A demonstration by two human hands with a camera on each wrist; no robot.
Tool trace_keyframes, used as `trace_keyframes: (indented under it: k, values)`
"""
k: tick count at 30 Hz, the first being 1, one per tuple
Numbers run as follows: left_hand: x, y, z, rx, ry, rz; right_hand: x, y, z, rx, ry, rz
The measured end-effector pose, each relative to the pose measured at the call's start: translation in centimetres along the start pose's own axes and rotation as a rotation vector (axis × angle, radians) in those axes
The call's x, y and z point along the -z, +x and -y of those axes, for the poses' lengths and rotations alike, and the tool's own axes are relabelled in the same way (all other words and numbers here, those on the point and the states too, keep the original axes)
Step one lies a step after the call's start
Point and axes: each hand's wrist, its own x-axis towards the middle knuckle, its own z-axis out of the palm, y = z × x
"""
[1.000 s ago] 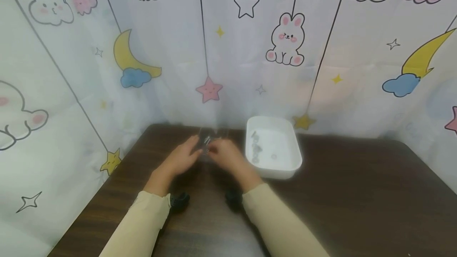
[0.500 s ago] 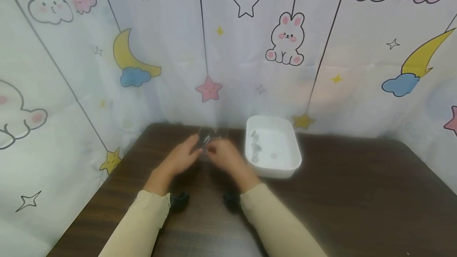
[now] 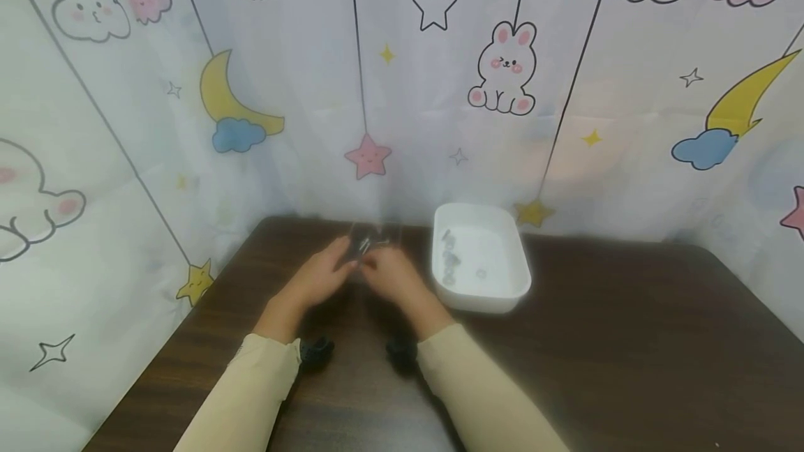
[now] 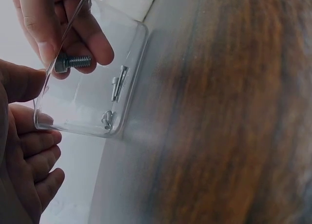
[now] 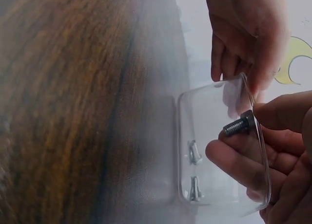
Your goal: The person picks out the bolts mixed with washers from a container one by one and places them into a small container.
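A clear plastic box (image 4: 97, 19) stands between both hands, with several small silver screws (image 5: 195, 153) lying on its bottom. My left hand (image 3: 317, 276) holds the box at one side, its thumb at the rim and fingers around the outer wall. Inside the opening, my right hand (image 3: 396, 272) pinches a dark grey bolt (image 5: 237, 125) by its head, with the threaded end pointing down into the box. In the left wrist view, the bolt (image 4: 73, 62) is close to the rim, well above the screws. The head view leaves the bolt hidden by the right fingers.
Right of the box stands a white tray (image 3: 484, 304) holding several small metal parts along its left side and a ring-like piece (image 3: 481, 274) near its middle. The dark wooden table (image 3: 615, 340) meets a patterned curtain (image 3: 301, 75) at the back.
My right hand and forearm have shifted slightly left, closer to the left hand. The left hand, the box and the white tray stay in place.
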Motion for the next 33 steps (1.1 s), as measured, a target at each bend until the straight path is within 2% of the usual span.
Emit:
trace_keyframes:
  k: [22, 33]
  values:
    - [0.15, -0.07, -0.15, -0.003, 0.005, -0.004, -0.05, -0.1, -0.05, -0.013, 0.032, 0.014]
    - [0.11, 0.01, -0.32, -0.006, 0.008, -0.003, 0.36, -0.36, -0.21, 0.027, 0.042, 0.001]
